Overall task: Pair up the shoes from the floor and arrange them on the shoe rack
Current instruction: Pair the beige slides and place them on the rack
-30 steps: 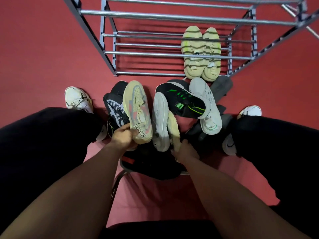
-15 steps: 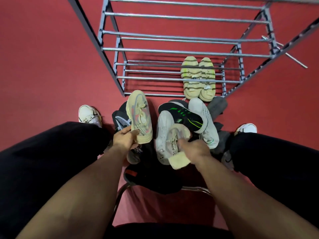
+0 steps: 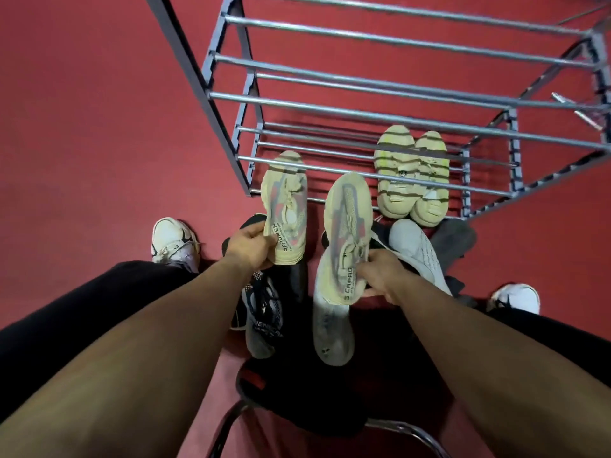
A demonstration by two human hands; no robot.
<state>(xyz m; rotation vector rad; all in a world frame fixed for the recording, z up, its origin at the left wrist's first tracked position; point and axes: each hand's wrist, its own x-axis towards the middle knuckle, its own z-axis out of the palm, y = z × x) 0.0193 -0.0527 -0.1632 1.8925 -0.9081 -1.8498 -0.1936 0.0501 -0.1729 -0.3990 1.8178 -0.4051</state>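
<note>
Left hand (image 3: 250, 246) grips the heel of a cream knit sneaker with grey and red panels (image 3: 287, 206), its toe pointing at the grey metal-bar shoe rack (image 3: 363, 110). Right hand (image 3: 380, 274) clamps the heel of the matching cream sneaker (image 3: 345, 233), held just beside the first, both above the floor pile. A pale yellow-green striped pair (image 3: 411, 175) sits side by side on the rack's lowest tier. Below the hands lie a white knit sneaker (image 3: 332, 328), a grey-black patterned sneaker (image 3: 263, 320) and other dark shoes on the red floor (image 3: 82, 127).
</note>
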